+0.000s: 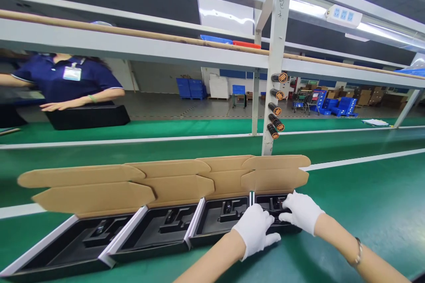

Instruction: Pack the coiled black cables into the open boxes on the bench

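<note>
Foam tray [265, 200] in the end box [275, 180] lies right under your white-gloved left hand [255, 230] and right hand [301, 213], fingers [287, 213] on a black piece [275, 207]; can't tell whether they grip it. Three more open boxes [156, 230] sit left of your grip.

The left hand [255, 230] and right hand [300, 212] wear white cotton gloves [302, 214], above the matte black foam inserts [226, 221] of open boxes [159, 230] whose lids [172, 190] are plain tan cardboard and whose rims [128, 234] are white. The table [365, 194] is green with a white stripe [358, 159]. Beyond, a co-worker's polo shirt [63, 79] is navy with white edging, the stacked crates [191, 88] are bright blue, and the cylinders [276, 115] on the white post [275, 53] are black with orange bands.
</note>
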Tool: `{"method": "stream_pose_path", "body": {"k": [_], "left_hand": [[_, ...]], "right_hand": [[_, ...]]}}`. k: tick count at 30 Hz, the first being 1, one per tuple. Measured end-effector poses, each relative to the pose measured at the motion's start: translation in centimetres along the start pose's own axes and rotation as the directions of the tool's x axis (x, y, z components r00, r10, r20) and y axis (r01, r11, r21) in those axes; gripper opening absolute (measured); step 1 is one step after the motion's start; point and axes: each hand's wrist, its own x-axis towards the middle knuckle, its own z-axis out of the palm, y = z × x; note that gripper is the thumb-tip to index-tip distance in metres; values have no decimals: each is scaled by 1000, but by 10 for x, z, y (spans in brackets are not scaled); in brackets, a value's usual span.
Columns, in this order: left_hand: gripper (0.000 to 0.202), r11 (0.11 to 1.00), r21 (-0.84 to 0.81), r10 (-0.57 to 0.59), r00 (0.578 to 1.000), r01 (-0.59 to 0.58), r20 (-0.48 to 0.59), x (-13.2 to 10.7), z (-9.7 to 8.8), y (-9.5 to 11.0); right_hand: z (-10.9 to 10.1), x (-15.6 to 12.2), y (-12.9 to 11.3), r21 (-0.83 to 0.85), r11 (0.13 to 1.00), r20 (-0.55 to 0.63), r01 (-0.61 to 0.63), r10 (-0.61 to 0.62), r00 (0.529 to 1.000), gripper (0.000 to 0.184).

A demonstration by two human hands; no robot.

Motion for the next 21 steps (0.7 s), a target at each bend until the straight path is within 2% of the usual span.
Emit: {"method": "stream_pose_path", "body": {"k": [2,3,6,9,12,15,18,21], "left_hand": [[50,999,38,20,1000,-19,-4,7,3,-2],[48,998,53,26,1000,-25,-14,10,5,-3],[41,995,97,32,997,-25,-67,13,7,-1],[39,993,121,31,990,-14,-139,-2,2,4],[39,993,105,-26,974,51,-226,-30,-15,-2],[32,981,84,-134,924,175,-358,-69,-35,-30],[27,925,152,-243,850,348,-467,-116,-39,-74],[42,831,332,-295,859,447,-418,-158,-22,-111]], "right_hand": [[11,-8,-8,84,995,-91,54,-46,995,36],[19,-10,-11,115,990,-98,77,-65,993,39],[45,-8,-15,109,992,-12,64,-63,998,35],[57,-3,-14,96,994,-15,55,-53,998,29],[54,-2,-12,122,990,-22,70,-68,997,34],[48,-7,-11,152,985,-40,83,-78,996,40],[48,-8,-8,188,980,-62,68,-57,996,52],[47,-1,-1,146,983,-74,111,-101,992,51]]}}
